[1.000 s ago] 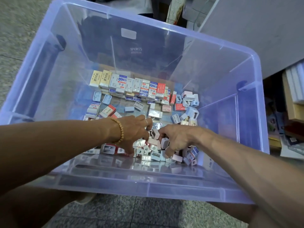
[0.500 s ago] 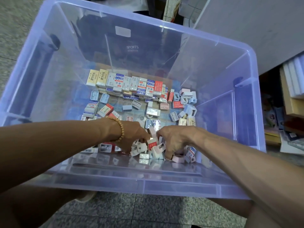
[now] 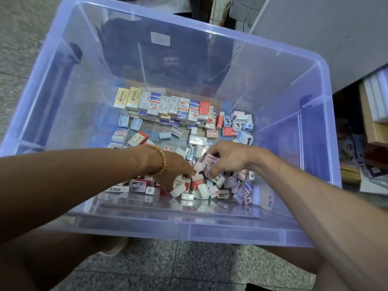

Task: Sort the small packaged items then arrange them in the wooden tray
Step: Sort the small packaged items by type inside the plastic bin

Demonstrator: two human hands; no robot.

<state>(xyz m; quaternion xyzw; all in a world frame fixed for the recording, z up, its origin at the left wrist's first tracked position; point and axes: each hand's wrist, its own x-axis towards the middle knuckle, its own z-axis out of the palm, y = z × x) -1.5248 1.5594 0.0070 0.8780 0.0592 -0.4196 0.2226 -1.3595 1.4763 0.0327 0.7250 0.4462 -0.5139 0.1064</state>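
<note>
Translucent blue plastic storage bin (image 3: 310, 143), on a speckled stone floor (image 3: 168, 267); the landmark for all entries below.

Row of boxed packs (image 3: 168, 106), standing upright side by side along the bin's far wall; cream, white-and-blue and red faces. A second, lower row lies just in front of it.

Loose heap of small packaged items (image 3: 212, 187), against the bin's near wall: white, pink, pale blue and red pieces, jumbled and touching. More lie scattered across the middle of the bin floor.

Left hand (image 3: 174, 171), reaching into the bin from the near-left side, fingers buried in the heap; what they hold cannot be told. Wooden bead bracelet (image 3: 162, 159) on its wrist.

Right hand (image 3: 228, 159), reaching in from the near-right side, just above the heap, fingers curled round a pale pink packaged item (image 3: 210, 161).

Stacked books and papers (image 3: 371, 131), outside the bin's right wall.
</note>
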